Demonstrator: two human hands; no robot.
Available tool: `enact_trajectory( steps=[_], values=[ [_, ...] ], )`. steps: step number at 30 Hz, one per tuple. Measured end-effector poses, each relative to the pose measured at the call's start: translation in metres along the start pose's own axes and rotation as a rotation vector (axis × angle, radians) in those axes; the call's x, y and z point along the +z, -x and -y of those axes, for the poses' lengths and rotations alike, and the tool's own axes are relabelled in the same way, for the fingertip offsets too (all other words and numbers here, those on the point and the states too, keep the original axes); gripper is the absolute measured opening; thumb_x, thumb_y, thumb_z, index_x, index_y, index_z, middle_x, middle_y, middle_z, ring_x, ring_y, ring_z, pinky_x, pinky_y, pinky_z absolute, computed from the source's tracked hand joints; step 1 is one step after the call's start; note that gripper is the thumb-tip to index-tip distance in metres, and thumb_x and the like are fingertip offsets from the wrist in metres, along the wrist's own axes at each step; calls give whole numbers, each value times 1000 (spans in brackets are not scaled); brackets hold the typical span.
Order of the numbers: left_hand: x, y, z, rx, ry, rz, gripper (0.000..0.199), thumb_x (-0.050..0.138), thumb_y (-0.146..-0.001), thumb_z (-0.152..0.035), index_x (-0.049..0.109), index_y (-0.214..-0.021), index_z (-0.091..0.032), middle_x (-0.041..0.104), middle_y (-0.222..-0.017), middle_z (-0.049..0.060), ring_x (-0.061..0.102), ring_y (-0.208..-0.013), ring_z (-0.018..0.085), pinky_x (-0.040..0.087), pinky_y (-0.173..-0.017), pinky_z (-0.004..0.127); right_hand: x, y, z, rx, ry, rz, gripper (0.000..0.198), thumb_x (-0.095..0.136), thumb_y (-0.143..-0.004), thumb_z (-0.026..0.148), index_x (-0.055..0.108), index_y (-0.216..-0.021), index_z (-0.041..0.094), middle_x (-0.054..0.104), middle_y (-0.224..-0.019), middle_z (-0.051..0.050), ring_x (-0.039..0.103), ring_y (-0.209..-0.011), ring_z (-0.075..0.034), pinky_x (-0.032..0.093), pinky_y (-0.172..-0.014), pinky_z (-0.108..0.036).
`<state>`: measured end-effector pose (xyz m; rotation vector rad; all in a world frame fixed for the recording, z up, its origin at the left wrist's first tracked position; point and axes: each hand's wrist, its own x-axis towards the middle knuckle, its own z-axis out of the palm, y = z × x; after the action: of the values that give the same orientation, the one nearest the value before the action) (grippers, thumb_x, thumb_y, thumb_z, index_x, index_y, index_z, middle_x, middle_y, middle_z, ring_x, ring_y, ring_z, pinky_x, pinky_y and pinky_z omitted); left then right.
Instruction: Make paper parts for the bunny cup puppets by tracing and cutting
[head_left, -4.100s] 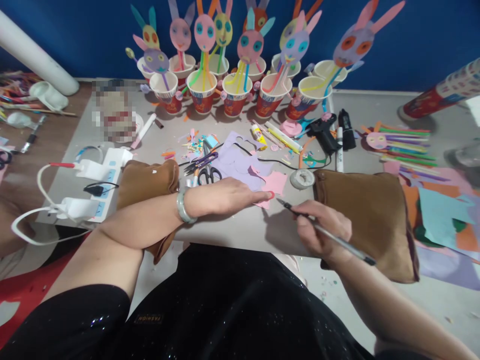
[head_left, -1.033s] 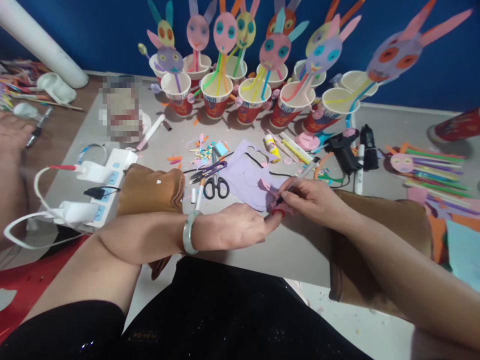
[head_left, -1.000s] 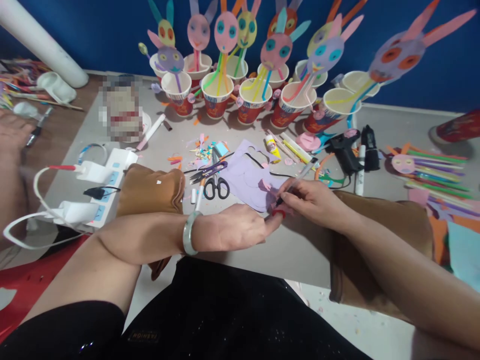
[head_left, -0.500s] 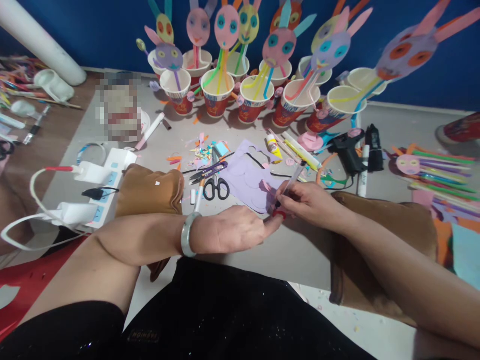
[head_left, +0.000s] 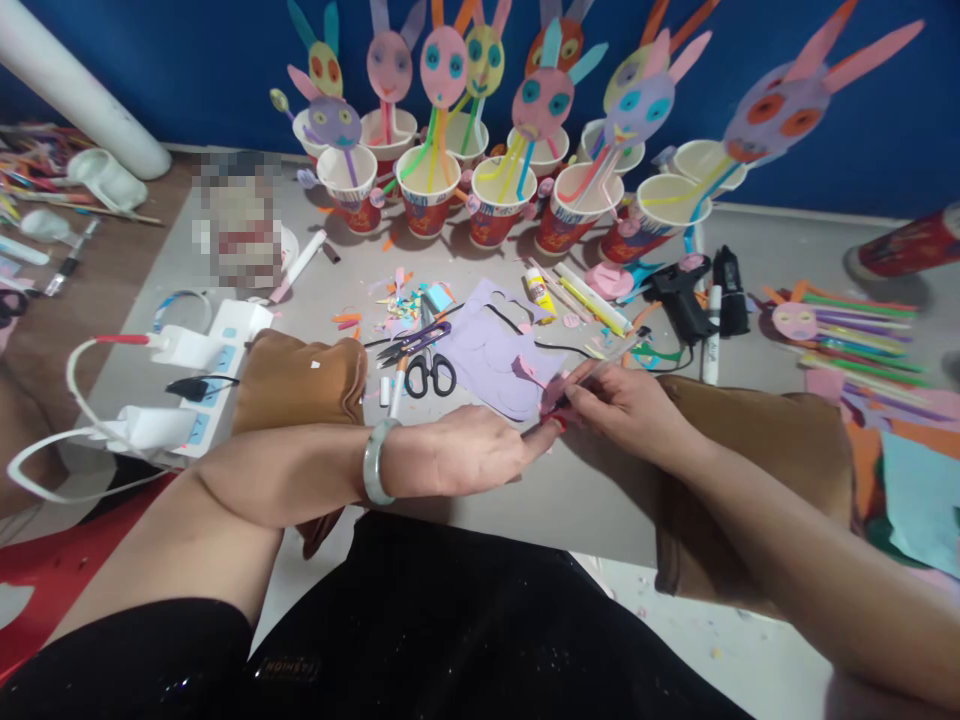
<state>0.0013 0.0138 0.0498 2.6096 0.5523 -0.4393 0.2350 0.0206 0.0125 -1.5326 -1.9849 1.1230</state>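
Observation:
My right hand (head_left: 626,405) is closed round a pen with a clear barrel (head_left: 628,352), tilted to the right, its lower end dark. My left hand (head_left: 469,455), a pale bangle (head_left: 377,462) on its wrist, reaches across to meet the right fingertips. Its fingers are bent together with the index finger stretched forward; something red shows at the tip, and what it grips is hidden. A small pink paper piece (head_left: 553,392) is by the fingertips of both hands. Just beyond lies a cut sheet of purple paper (head_left: 484,355).
Paper cups (head_left: 427,185) with paper rabbit heads on straws line the back. Black-handled scissors (head_left: 430,375), a glue stick (head_left: 540,295), a glue gun (head_left: 684,295) and paper scraps (head_left: 409,300) lie around. Brown cushions (head_left: 757,470) flank the hands; a power strip (head_left: 225,365) is left.
The pen has tipped over to the right, from steep to nearly flat. Both hands stay close together at almost the same place. The view has shifted slightly.

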Motion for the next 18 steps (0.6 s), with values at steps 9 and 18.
enact_trajectory(
  steps=[9, 18],
  values=[
    [-3, 0, 1, -12, 20, 19, 76, 52, -101, -30, 13, -162, -8, 72, -79, 4, 66, -69, 19, 39, -58, 29, 8, 21, 3, 29, -48, -191, 26, 58, -91, 32, 61, -67, 22, 63, -57, -1, 53, -41, -13, 44, -42, -29],
    [7, -4, 4, 15, -22, -2, 74, 51, -101, -32, 15, -161, -7, 73, -83, 7, 69, -76, 22, 39, -57, 29, 23, 42, 3, 62, -142, -337, 25, 61, -92, 36, 57, -71, 24, 54, -46, 3, 48, -37, -13, 39, -40, -28]
  ],
)
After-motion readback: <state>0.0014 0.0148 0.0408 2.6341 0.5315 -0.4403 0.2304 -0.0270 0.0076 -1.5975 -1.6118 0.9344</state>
